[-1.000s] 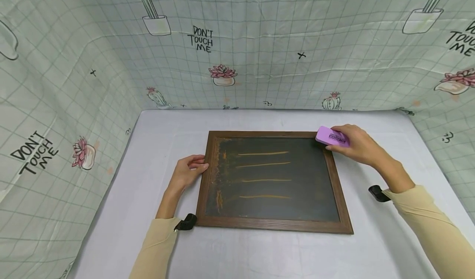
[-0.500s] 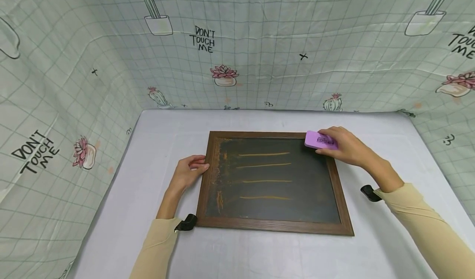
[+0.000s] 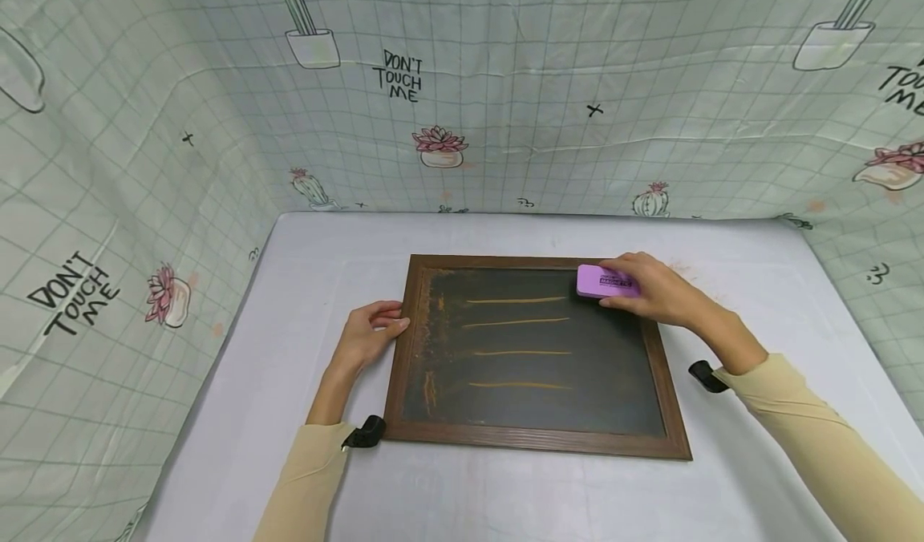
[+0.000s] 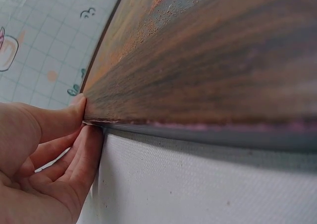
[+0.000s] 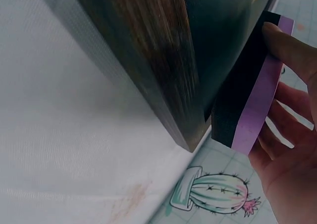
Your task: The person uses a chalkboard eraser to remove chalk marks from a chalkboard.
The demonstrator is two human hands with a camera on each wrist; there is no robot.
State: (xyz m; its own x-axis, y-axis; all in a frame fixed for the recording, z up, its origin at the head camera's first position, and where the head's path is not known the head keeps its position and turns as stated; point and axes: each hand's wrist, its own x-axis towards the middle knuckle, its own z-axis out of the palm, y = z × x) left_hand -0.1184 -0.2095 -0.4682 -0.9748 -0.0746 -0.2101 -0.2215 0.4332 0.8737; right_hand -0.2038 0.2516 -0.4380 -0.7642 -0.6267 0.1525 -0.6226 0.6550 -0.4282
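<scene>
Moved leftward since half a second ago, along the far rail of the wooden frame [image 3: 534,439]: purple eraser [image 3: 603,281] and right hand [image 3: 655,289] together, now a little farther in from the far right corner of the chalkboard [image 3: 520,370]. Unshifted on the opposite rail: left hand [image 3: 366,337].

Gripping the eraser by its long sides, thumb on the near one and fingers on the far one, with the gap filled by the block; probably held so to keep the black face [image 5: 240,80] turned toward the slate and the knuckles clear of it. Hard to tell how firmly pressed down.

Pinching the left rail, rather nearer its far corner than its near one, thumb at the upper edge and fingers against the outer side: seemingly a brace against sliding, placed well apart from the eraser.

Lying in mid-worktop [image 3: 534,494], short of the far edge: the chalkboard, long sides running left to right, apparently for easy reach from both sides. Drawn across the slate: four yellowish lines [image 3: 516,300], the farthest ending just beside the eraser. Spread along the left rail: orange smudges [image 3: 431,390]. Scattered on the worktop off the board's far right corner: faint reddish dust [image 3: 682,271].
</scene>
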